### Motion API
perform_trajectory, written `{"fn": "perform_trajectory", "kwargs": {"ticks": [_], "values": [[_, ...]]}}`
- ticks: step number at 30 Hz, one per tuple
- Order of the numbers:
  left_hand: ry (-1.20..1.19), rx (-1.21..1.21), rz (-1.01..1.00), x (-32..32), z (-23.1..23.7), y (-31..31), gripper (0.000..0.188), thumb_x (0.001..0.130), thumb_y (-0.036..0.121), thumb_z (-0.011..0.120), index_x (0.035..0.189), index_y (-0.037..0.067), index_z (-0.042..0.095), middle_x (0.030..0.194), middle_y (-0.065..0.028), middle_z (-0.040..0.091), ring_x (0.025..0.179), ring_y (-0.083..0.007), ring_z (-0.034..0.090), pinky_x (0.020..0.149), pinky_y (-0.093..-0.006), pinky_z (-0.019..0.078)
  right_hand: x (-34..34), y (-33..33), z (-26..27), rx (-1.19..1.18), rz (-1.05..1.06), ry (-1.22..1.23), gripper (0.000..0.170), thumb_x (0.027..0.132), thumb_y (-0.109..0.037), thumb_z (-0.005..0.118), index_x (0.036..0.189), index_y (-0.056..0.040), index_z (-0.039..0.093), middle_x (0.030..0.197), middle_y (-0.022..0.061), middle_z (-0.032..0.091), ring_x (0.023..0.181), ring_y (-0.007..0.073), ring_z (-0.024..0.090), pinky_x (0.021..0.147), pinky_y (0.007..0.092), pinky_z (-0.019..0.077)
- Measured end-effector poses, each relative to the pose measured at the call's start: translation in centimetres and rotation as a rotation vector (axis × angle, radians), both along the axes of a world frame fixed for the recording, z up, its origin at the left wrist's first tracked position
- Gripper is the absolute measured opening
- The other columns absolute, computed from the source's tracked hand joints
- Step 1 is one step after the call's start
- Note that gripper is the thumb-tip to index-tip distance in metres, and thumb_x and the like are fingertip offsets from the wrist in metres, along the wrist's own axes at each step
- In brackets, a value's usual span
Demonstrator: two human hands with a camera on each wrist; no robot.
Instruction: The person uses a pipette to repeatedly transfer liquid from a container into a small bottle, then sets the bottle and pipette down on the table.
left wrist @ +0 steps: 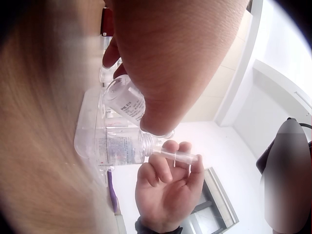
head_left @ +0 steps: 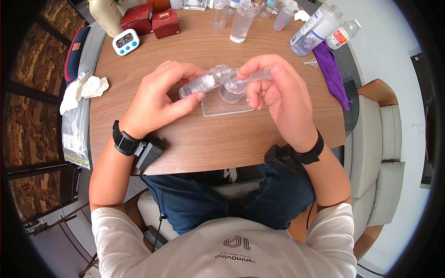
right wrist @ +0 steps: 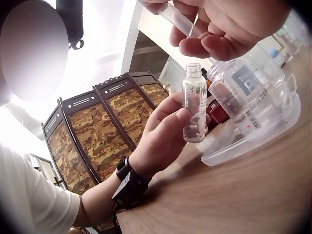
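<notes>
My left hand (head_left: 160, 97) grips a small clear bottle (head_left: 204, 85) with white print, its open neck tilted toward the right hand. My right hand (head_left: 289, 99) pinches a slim translucent tube (head_left: 260, 75) between thumb and fingers. In the left wrist view the tube (left wrist: 179, 156) points at the neck of a wider clear bottle (left wrist: 119, 146) with printed text. That wider bottle (head_left: 230, 92) stands on a clear plastic tray (head_left: 218, 111) between the hands. From the right wrist, the small bottle (right wrist: 195, 105) shows no cap, and the tube (right wrist: 178, 20) is above it.
Behind the hands stand a clear cup of liquid (head_left: 242, 25), a white timer (head_left: 126, 42) and dark red boxes (head_left: 165, 24). On the right are large bottles (head_left: 315, 30), a small funnel (head_left: 311, 62) and a purple cloth (head_left: 333, 76). Crumpled tissue (head_left: 95, 86) lies at the left edge.
</notes>
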State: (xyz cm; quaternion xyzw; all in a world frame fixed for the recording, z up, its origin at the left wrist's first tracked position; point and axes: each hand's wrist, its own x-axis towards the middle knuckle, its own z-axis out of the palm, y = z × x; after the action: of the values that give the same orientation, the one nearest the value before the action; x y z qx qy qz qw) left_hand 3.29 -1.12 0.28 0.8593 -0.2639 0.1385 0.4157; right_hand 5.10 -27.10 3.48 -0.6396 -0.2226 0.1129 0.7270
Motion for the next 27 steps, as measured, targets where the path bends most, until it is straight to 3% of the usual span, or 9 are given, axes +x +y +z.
{"fn": "perform_trajectory", "kwargs": {"ticks": [5,8,11,13,16,19,27], "values": [[-0.013,0.015,-0.001,0.1,0.0,0.0,0.033,0.081,0.011,0.079,0.111,0.001,0.068,0.098,-0.0100,0.069,0.091,-0.0240,0.065,0.081,-0.0345,0.0515,0.0,-0.4,0.3,-0.008,-0.006,0.004,0.039,0.110,-0.028,0.037,0.111,0.0011,0.063,0.081,0.0046,0.060,0.069,0.0064,0.049,0.064,0.0236,0.0387],[0.003,0.008,0.008,0.0,0.1,0.1,0.033,0.081,0.011,0.079,0.111,0.001,0.068,0.099,-0.0102,0.069,0.091,-0.0242,0.065,0.081,-0.0346,0.0513,-0.5,-1.4,1.6,0.027,-0.012,-0.052,0.043,0.109,-0.033,0.037,0.108,0.0008,0.063,0.086,0.0073,0.063,0.066,0.0088,0.048,0.062,0.0242,0.0387],[-0.008,0.001,0.011,-0.1,0.1,0.1,0.032,0.082,0.014,0.078,0.112,0.002,0.070,0.098,-0.0115,0.070,0.089,-0.0262,0.065,0.081,-0.0374,0.0539,-0.4,-3.2,2.7,0.216,-0.031,-0.130,0.047,0.109,-0.037,0.032,0.106,0.0000,0.061,0.095,0.0136,0.065,0.063,0.0116,0.047,0.060,0.0247,0.0394],[0.000,0.002,-0.004,0.0,-0.2,0.1,0.034,0.081,0.012,0.079,0.112,0.002,0.069,0.097,-0.0096,0.069,0.087,-0.0227,0.062,0.080,-0.0342,0.0509,-0.1,-4.5,3.1,0.372,0.024,-0.244,0.049,0.109,-0.039,0.027,0.107,-0.0007,0.059,0.105,0.0197,0.065,0.062,0.0139,0.046,0.060,0.0248,0.0404],[-0.018,0.010,-0.010,0.1,-0.2,0.0,0.034,0.082,0.012,0.079,0.112,0.002,0.069,0.097,-0.0093,0.069,0.085,-0.0221,0.060,0.080,-0.0339,0.0507,0.1,-4.8,3.2,0.451,0.070,-0.223,0.051,0.109,-0.040,0.026,0.109,-0.0013,0.058,0.108,0.0214,0.065,0.062,0.0150,0.047,0.060,0.0255,0.0409],[-0.022,0.015,-0.015,0.2,-0.3,0.0,0.034,0.082,0.012,0.079,0.112,0.001,0.069,0.097,-0.0094,0.069,0.085,-0.0222,0.061,0.080,-0.0340,0.0508,0.4,-4.6,2.8,0.385,0.141,-0.244,0.046,0.110,-0.037,0.026,0.111,-0.0047,0.059,0.112,0.0155,0.061,0.059,0.0139,0.043,0.064,0.0275,0.0397],[-0.027,0.014,-0.026,0.2,-0.1,0.0,0.033,0.082,0.012,0.079,0.111,0.001,0.069,0.098,-0.0100,0.069,0.085,-0.0224,0.061,0.079,-0.0343,0.0511,0.6,-4.1,2.2,0.382,0.125,-0.224,0.053,0.110,-0.041,0.025,0.116,-0.0017,0.060,0.115,0.0176,0.063,0.061,0.0161,0.050,0.061,0.0280,0.0410]]}}
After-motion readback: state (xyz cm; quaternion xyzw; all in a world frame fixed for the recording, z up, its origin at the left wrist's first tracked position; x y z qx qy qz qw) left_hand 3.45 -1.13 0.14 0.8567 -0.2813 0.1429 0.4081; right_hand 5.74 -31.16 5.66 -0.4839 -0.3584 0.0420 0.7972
